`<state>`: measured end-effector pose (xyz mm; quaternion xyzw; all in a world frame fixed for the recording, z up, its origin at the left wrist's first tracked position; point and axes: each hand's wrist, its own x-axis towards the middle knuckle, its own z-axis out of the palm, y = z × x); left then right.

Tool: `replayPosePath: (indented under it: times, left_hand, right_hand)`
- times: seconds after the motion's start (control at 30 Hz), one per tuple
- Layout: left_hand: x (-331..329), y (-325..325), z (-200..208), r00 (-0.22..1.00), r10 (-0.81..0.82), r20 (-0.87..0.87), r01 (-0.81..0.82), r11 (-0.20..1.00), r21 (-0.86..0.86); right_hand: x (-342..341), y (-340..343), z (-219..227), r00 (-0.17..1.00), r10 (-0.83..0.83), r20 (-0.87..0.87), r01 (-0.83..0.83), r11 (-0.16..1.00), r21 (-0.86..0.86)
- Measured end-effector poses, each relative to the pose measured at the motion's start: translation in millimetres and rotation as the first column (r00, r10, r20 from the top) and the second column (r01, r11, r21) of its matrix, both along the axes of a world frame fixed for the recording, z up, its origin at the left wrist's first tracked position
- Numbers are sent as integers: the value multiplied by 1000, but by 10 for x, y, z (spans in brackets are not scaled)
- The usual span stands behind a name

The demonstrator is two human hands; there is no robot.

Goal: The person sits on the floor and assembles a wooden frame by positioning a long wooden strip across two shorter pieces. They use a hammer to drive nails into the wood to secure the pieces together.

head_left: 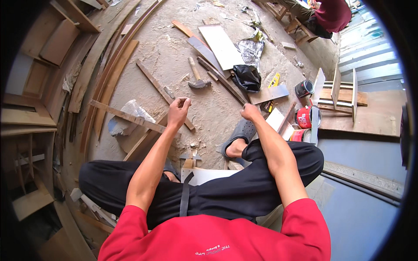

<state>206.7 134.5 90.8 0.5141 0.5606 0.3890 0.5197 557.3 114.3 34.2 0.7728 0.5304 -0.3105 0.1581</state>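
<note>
Hammer (197, 76) lies beyond the nearer, curled left hand (178, 112), handle (194, 68) pointing away; right hand (250, 112) also curled, can't tell either's contents.

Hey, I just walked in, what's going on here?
A person in a red shirt sits among scattered wood pieces. Their left hand and right hand are both curled, held apart in front; whether either grips something small is unclear. A hammer lies on the floor ahead, and a black plastic bag sits beyond the right hand.
</note>
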Motion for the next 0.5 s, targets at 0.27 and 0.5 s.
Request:
replayPosePath:
  times: [0.27, 0.5]
  left_hand:
    - [529, 441, -366, 995, -104, -13, 100, 978, -184]
    - [942, 620, -639, 981, -159, -114, 118, 946, -301]
  right_hand:
    - [774, 1040, -303, 967, -255, -26, 240, 866, 439]
    - [1345, 1984, -757, 910, -369, -188, 409, 728, 550]
